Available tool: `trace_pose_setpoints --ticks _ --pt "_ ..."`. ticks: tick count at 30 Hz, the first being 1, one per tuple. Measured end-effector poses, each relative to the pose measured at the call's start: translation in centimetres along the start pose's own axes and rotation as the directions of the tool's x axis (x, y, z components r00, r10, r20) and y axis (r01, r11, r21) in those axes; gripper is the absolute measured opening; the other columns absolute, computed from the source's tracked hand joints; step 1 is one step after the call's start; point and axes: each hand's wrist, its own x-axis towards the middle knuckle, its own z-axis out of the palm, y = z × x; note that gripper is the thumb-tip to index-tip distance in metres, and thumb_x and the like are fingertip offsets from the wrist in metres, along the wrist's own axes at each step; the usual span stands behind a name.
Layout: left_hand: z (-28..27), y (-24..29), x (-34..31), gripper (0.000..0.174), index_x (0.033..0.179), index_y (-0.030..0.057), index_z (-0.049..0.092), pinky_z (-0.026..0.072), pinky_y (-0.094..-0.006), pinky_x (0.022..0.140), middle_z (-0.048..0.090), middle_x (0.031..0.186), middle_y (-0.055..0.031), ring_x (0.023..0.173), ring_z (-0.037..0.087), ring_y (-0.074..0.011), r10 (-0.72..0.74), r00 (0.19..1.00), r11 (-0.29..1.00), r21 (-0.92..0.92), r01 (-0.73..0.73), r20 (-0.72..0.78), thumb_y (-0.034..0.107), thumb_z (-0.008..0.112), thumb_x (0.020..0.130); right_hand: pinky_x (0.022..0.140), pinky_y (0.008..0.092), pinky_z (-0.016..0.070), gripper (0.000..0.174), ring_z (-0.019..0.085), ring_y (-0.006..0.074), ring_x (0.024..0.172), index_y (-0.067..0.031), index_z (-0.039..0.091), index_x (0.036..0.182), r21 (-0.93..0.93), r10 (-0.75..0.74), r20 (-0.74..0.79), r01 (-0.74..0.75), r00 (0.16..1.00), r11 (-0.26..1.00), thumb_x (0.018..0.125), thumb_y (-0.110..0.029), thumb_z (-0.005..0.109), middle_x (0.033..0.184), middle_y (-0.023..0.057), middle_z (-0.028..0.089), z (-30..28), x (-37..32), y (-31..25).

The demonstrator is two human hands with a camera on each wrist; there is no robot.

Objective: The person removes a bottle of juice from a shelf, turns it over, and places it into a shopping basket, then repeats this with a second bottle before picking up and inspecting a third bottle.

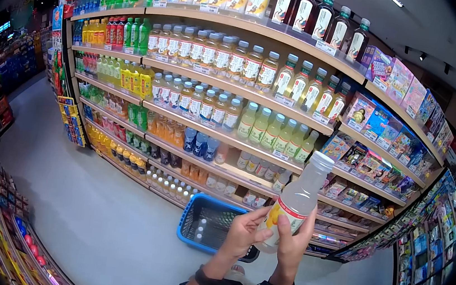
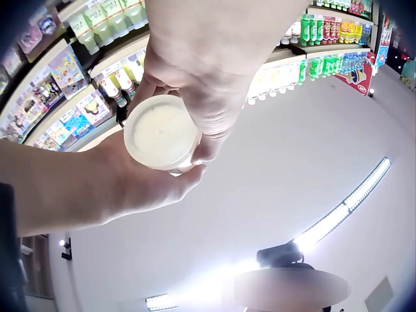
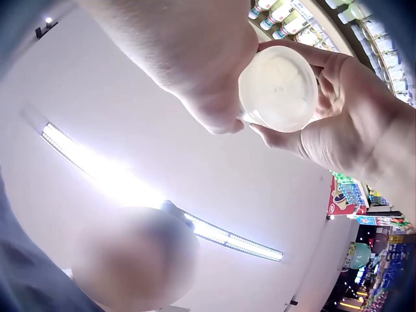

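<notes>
Gripping a pale bottle (image 1: 294, 201) with both hands, left hand (image 1: 241, 235), right hand (image 1: 292, 243), wrists raised, bottle tilted.

A clear plastic drink bottle (image 1: 295, 198) holds a pale, cloudy liquid and is closed with a white screw cap. A label with a red band over orange and yellow print wraps its lower half. It is tilted, cap up and to the right. The left hand (image 1: 243, 234) and right hand (image 1: 292, 245) grip its lower part, and its round base (image 2: 161, 132) is bare from below.
</notes>
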Motion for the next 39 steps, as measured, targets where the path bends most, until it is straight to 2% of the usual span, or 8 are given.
trace_pose_setpoints --ticks 7,17,20,29,32,36,37,39 --pt "-1.0 -0.5 0.3 0.070 0.139 -0.0094 0.042 0.0437 -0.0308 0.102 0.058 0.130 -0.0160 0.117 0.058 -0.0197 -0.032 0.999 0.982 -0.186 0.037 0.030 0.008 0.075 0.080 0.097 0.0318 0.0436 0.069 0.053 0.0178 0.114 0.0041 0.034 0.141 -0.003 -0.018 0.073 0.018 0.997 1.000 0.084 -0.008 0.071 0.125 0.0125 0.054 -0.3 -0.8 0.3" --pt "1.0 -0.8 1.1 0.073 0.141 -0.0109 0.037 0.0429 -0.0328 0.104 0.056 0.132 -0.0190 0.121 0.056 -0.0216 0.087 0.995 0.995 0.037 -0.089 0.040 0.006 0.075 0.081 0.105 0.0366 0.0379 0.078 0.049 0.0246 0.125 0.0066 0.029 0.144 0.082 -0.129 -0.005 0.129 0.992 0.988 0.081 -0.007 0.072 0.137 0.0183 0.047 -2.3 0.0 0.7" --pt "1.3 -1.3 1.6 0.074 0.141 -0.0116 0.036 0.0423 -0.0331 0.104 0.055 0.133 -0.0199 0.122 0.055 -0.0219 0.056 0.998 0.996 0.064 -0.055 -0.018 0.006 0.075 0.082 0.107 0.0376 0.0374 0.083 0.048 0.0268 0.128 0.0071 0.027 0.146 -0.044 -0.137 -0.040 0.136 0.990 0.990 0.079 -0.006 0.074 0.141 0.0202 0.043 -3.1 0.2 1.5" --pt "1.5 -2.0 2.7 0.089 0.148 -0.0043 0.024 0.0401 -0.0352 0.107 0.048 0.140 -0.0189 0.129 0.049 -0.0235 0.003 1.000 0.993 0.118 -0.007 0.028 0.017 0.077 0.081 0.103 0.0365 0.0417 0.082 0.054 0.0259 0.121 0.0093 0.037 0.141 -0.076 -0.093 -0.018 0.091 0.996 0.993 0.073 -0.008 0.080 0.131 0.0197 0.055 -4.8 1.7 0.3" --pt "-0.8 -5.1 4.2 0.090 0.150 0.0008 0.021 0.0429 -0.0399 0.105 0.046 0.141 -0.0178 0.129 0.048 -0.0275 -0.008 0.977 0.990 -0.134 0.037 0.213 0.036 0.072 0.085 0.105 0.0372 0.0402 0.086 0.053 0.0266 0.123 0.0095 0.036 0.142 -0.199 -0.127 0.009 0.126 0.992 0.972 0.069 -0.005 0.078 0.132 0.0205 0.054 -5.0 1.6 -0.1" --pt "-2.3 -8.2 4.3 0.084 0.149 0.0030 0.027 0.0474 -0.0466 0.100 0.045 0.141 -0.0188 0.126 0.050 -0.0336 -0.161 0.953 0.884 -0.391 0.254 0.256 0.054 0.058 0.089 0.104 0.0390 0.0410 0.090 0.056 0.0292 0.119 0.0097 0.038 0.143 -0.388 -0.314 0.115 0.334 0.942 0.859 0.062 -0.003 0.075 0.128 0.0205 0.058 -5.8 1.1 0.2" --pt "-2.8 -9.0 3.8 0.085 0.148 0.0026 0.027 0.0473 -0.0460 0.100 0.045 0.141 -0.0187 0.126 0.050 -0.0332 -0.182 0.948 0.862 -0.421 0.282 0.261 0.052 0.060 0.088 0.093 0.0384 0.0479 0.086 0.060 0.0290 0.107 0.0081 0.041 0.141 -0.395 -0.366 0.183 0.409 0.912 0.823 0.063 0.000 0.075 0.120 0.0200 0.062 -5.7 1.3 -0.4" --pt "-3.2 -9.0 2.0 0.085 0.148 0.0020 0.027 0.0470 -0.0449 0.101 0.046 0.141 -0.0185 0.126 0.051 -0.0326 -0.235 0.939 0.813 -0.479 0.330 0.250 0.049 0.062 0.087 0.098 0.0413 0.0462 0.078 0.060 0.0340 0.110 0.0088 0.044 0.138 -0.331 -0.449 0.302 0.534 0.841 0.778 0.065 0.001 0.072 0.119 0.0204 0.062 -6.2 1.1 0.9"
